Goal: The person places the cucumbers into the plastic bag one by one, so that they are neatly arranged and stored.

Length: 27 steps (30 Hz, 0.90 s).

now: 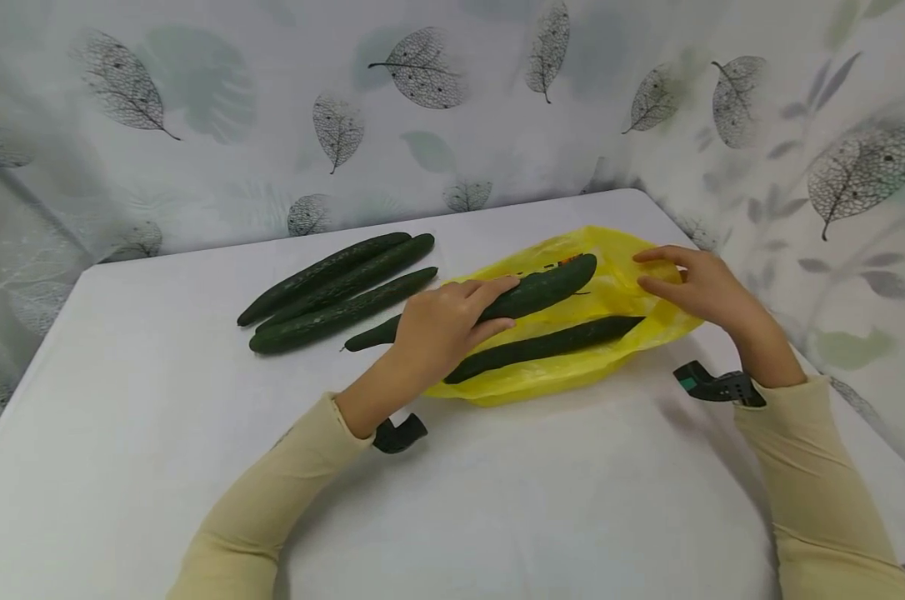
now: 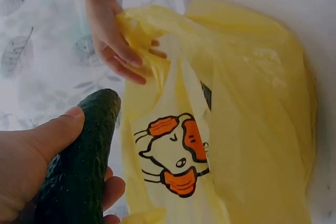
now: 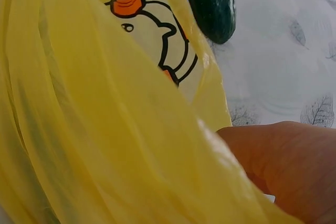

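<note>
My left hand (image 1: 441, 329) grips a dark green cucumber (image 1: 550, 287) over the yellow plastic bag (image 1: 527, 392). Its rounded end points right, and a narrow stem end shows in line with it left of the hand. In the left wrist view the thumb lies along the held cucumber (image 2: 84, 156), with fingertips on its other side. At the bag's right end, my right hand (image 1: 703, 283) holds the bag's edge between thumb and fingers. A second cucumber (image 1: 546, 346) lies within the bag's outline. Dark shading shows through the bag (image 3: 115, 129) in the right wrist view.
Three more cucumbers (image 1: 340, 312) lie side by side at the back left of the white table (image 1: 145, 400). Leaf-patterned cloth (image 1: 257, 108) hangs behind and to the right. An orange and black cartoon print (image 2: 176, 153) marks the bag.
</note>
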Each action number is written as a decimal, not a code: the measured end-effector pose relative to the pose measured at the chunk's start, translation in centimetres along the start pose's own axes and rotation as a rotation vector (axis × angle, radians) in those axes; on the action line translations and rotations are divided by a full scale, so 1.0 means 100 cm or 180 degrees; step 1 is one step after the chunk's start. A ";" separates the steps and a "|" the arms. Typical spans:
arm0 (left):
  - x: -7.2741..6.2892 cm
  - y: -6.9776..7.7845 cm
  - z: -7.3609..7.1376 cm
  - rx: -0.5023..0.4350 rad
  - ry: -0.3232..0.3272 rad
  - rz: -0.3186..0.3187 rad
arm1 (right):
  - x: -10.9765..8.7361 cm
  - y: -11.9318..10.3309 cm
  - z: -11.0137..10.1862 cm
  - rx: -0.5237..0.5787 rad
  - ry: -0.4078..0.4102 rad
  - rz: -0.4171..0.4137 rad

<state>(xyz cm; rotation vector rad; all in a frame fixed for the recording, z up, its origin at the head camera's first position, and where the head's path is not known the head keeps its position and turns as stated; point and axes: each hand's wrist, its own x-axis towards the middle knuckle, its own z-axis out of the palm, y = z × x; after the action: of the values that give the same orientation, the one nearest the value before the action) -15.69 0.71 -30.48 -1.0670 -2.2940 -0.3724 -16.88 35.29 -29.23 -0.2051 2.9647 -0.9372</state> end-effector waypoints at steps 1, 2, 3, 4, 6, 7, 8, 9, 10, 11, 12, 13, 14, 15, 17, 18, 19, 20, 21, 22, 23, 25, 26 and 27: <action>0.001 0.001 0.001 -0.0008 -0.0022 -0.0003 | 0.000 0.000 0.000 -0.0006 0.0002 -0.0002; 0.002 0.003 0.002 -0.0008 -0.0051 -0.0008 | 0.000 0.000 0.000 -0.0010 0.0004 -0.0004; 0.003 0.004 0.004 0.0001 -0.0082 -0.0011 | 0.000 -0.001 0.000 -0.0009 0.0002 0.0004; 0.004 0.005 0.005 0.0001 -0.0127 -0.0017 | 0.000 -0.001 0.000 -0.0010 0.0003 0.0011; 0.007 0.008 0.009 0.0004 -0.0211 -0.0026 | 0.000 -0.001 -0.001 -0.0010 0.0008 0.0015; 0.008 0.009 0.010 0.0017 -0.0250 -0.0028 | 0.000 -0.001 -0.001 -0.0036 0.0012 0.0023; 0.009 0.010 0.012 0.0020 -0.0285 -0.0028 | 0.000 -0.001 -0.001 -0.0048 0.0014 0.0031; 0.010 0.011 0.014 0.0021 -0.0317 -0.0027 | 0.000 -0.001 -0.001 -0.0048 0.0012 0.0037; 0.011 0.013 0.016 -0.0011 -0.0346 -0.0031 | 0.000 0.000 -0.001 -0.0046 0.0015 0.0034; 0.012 0.014 0.017 -0.0025 -0.0365 -0.0031 | 0.000 0.000 -0.001 -0.0042 0.0016 0.0034; 0.013 0.015 0.019 -0.0053 -0.0376 -0.0029 | -0.001 0.001 -0.001 -0.0038 0.0017 0.0035; 0.013 0.016 0.020 -0.0076 -0.0392 -0.0032 | 0.000 0.000 -0.001 -0.0037 0.0018 0.0029; 0.013 0.017 0.021 -0.0103 -0.0416 -0.0042 | 0.000 0.000 -0.001 -0.0017 0.0021 0.0015; 0.014 0.017 0.022 -0.0136 -0.0439 -0.0055 | 0.001 0.000 -0.001 0.0000 0.0021 0.0004; 0.015 0.018 0.024 -0.0165 -0.0480 -0.0078 | 0.001 -0.001 -0.001 -0.0001 0.0029 -0.0008; 0.016 0.019 0.026 -0.0181 -0.0510 -0.0098 | 0.002 -0.001 -0.001 0.0002 0.0029 -0.0015; 0.016 0.020 0.027 -0.0172 -0.0551 -0.0118 | 0.002 -0.002 0.000 0.0005 0.0028 -0.0018; 0.017 0.020 0.028 -0.0173 -0.0599 -0.0145 | 0.002 -0.002 0.000 0.0004 0.0027 -0.0026; 0.018 0.021 0.029 -0.0182 -0.0654 -0.0173 | 0.002 -0.002 0.000 0.0002 0.0023 -0.0027; 0.019 0.022 0.030 -0.0201 -0.0722 -0.0202 | 0.002 -0.002 0.000 -0.0001 0.0021 -0.0028; 0.020 0.023 0.030 -0.0225 -0.0801 -0.0231 | 0.002 -0.003 0.000 -0.0004 0.0015 -0.0024; 0.023 0.025 0.031 -0.0283 -0.0953 -0.0282 | 0.001 -0.003 0.000 -0.0006 0.0000 0.0007; 0.024 0.026 0.032 -0.0315 -0.1025 -0.0305 | 0.001 -0.003 0.000 -0.0008 -0.0006 0.0022; 0.026 0.027 0.033 -0.0352 -0.1087 -0.0332 | 0.000 -0.003 0.000 -0.0011 -0.0013 0.0038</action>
<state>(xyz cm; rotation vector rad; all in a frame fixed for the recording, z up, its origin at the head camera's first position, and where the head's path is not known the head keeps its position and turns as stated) -16.20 5.56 -31.54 -1.1402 -2.6658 -0.3864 -16.88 35.03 -29.06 -0.1889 2.9607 -0.9293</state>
